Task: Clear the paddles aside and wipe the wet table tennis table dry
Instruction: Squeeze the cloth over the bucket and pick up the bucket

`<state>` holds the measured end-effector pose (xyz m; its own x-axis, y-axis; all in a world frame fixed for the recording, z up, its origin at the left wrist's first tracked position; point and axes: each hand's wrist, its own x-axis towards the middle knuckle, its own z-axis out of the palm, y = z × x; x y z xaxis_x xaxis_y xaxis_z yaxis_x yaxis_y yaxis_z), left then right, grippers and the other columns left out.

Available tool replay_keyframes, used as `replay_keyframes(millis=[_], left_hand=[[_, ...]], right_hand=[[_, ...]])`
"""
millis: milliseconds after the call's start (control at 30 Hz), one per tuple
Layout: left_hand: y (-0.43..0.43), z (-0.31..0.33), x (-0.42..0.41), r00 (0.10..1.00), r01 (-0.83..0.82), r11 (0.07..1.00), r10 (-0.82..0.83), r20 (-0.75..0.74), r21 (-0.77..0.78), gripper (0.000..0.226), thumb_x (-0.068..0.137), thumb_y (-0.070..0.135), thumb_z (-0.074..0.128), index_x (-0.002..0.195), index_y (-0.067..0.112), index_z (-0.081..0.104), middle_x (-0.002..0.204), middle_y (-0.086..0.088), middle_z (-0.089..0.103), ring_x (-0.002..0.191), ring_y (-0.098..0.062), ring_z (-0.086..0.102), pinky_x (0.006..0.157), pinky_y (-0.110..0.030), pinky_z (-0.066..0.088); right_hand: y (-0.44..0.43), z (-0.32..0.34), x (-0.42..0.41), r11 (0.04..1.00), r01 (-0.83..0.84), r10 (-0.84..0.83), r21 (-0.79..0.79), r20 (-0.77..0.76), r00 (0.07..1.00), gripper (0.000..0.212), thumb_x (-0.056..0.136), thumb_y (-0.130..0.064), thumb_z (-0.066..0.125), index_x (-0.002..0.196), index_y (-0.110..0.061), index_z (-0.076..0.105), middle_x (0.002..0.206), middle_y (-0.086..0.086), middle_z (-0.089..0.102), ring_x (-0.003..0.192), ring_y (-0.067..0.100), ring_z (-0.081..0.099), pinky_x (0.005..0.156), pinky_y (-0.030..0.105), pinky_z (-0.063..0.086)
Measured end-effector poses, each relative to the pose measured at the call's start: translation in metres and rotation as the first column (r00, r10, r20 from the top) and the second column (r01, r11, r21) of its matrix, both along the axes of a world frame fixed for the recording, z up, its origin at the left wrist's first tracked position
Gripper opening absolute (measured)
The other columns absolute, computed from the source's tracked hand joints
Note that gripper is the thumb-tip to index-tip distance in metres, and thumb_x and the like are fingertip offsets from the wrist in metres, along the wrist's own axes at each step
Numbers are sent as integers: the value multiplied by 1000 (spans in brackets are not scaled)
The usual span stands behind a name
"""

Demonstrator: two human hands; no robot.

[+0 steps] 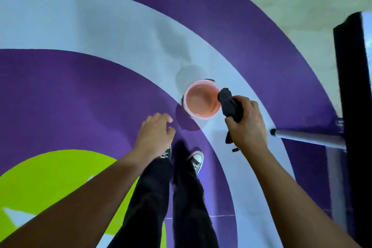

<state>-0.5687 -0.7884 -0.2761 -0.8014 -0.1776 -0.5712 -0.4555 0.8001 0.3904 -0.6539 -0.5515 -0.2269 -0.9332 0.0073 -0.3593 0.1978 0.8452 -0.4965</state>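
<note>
My right hand grips a dark cloth, bunched up, its top end hanging over the right rim of a pink bucket that stands on the floor. My left hand hovers with relaxed fingers just left of and below the bucket, holding nothing. The edge of the table tennis table shows as a dark strip at the far right, with a grey metal leg bar under it. No paddles are in view.
The floor is painted in curved purple and pale blue bands with a lime green patch at lower left. My legs in black trousers and sneakers stand just below the bucket.
</note>
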Motion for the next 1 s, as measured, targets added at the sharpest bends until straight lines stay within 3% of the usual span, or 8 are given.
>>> replay_keyframes(millis=[200, 367, 433, 533, 600, 733, 900, 1000], left_hand=[[21, -195, -48, 976, -172, 976, 150, 158, 133, 40, 100, 20, 47, 139, 13, 53, 138, -9, 60, 125, -37, 52, 107, -43, 40], [43, -323, -83, 859, -468, 869, 402, 318, 164, 40, 105, 20, 36, 138, 5, 53, 139, -17, 57, 127, -39, 51, 100, -38, 40], [49, -364, -96, 707, -685, 700, 574, 412, 201, 35, 105, 20, 37, 123, 1, 60, 130, -22, 61, 107, -36, 59, 92, -38, 44], [53, -395, -112, 351, -934, 236, 740, 573, 268, 24, 104, 13, 41, 87, 12, 58, 95, -13, 63, 74, -21, 56, 86, -36, 47], [46, -402, -118, 282, -949, 130, 763, 582, 288, 20, 101, 10, 49, 83, 12, 58, 87, -8, 63, 74, -18, 59, 86, -34, 52], [33, -386, -128, 357, -919, 220, 817, 454, 327, 13, 98, 15, 57, 87, 17, 62, 85, -1, 68, 60, -11, 52, 75, -28, 54], [26, -327, -152, 663, -694, 560, 743, 96, 452, 3, 84, 21, 70, 83, 22, 67, 74, -1, 71, 79, -27, 70, 82, -39, 58], [49, -276, -165, 850, -495, 741, 520, 78, 453, 19, 78, 10, 68, 96, 17, 69, 78, -3, 69, 67, -23, 68, 71, -33, 59]], right_hand=[[12, -157, -45, 998, 24, -26, -57, -29, 999, 51, 79, -20, 65, 126, -36, 53, 119, -14, 48, 96, 11, 59, 68, 45, 59], [41, -254, -51, 995, 74, -78, -62, -54, 996, 43, 81, -16, 65, 119, -35, 57, 117, -8, 53, 85, -15, 55, 60, 31, 53], [51, -283, -47, 993, 92, -96, -71, -50, 994, 44, 82, -14, 65, 118, -37, 57, 115, -9, 53, 84, -14, 56, 58, 29, 51], [59, -311, -39, 992, 99, -102, -77, -36, 994, 47, 81, -15, 66, 118, -41, 56, 112, -15, 52, 90, -4, 58, 66, 33, 54], [61, -319, -35, 990, 106, -108, -92, -20, 994, 48, 81, -17, 67, 119, -43, 55, 109, -19, 50, 90, 4, 61, 67, 41, 59], [63, -313, -30, 988, 125, -126, -93, -2, 992, 49, 82, -16, 67, 120, -43, 55, 110, -18, 50, 96, -4, 55, 71, 41, 58], [57, -283, -33, 987, 135, -136, -93, -6, 991, 50, 81, -17, 64, 124, -41, 54, 117, -14, 50, 93, 6, 59, 69, 40, 57], [57, -260, -28, 981, 184, -186, -68, -23, 982, 53, 79, -18, 62, 125, -40, 52, 116, -16, 45, 93, 22, 63, 70, 47, 59]])
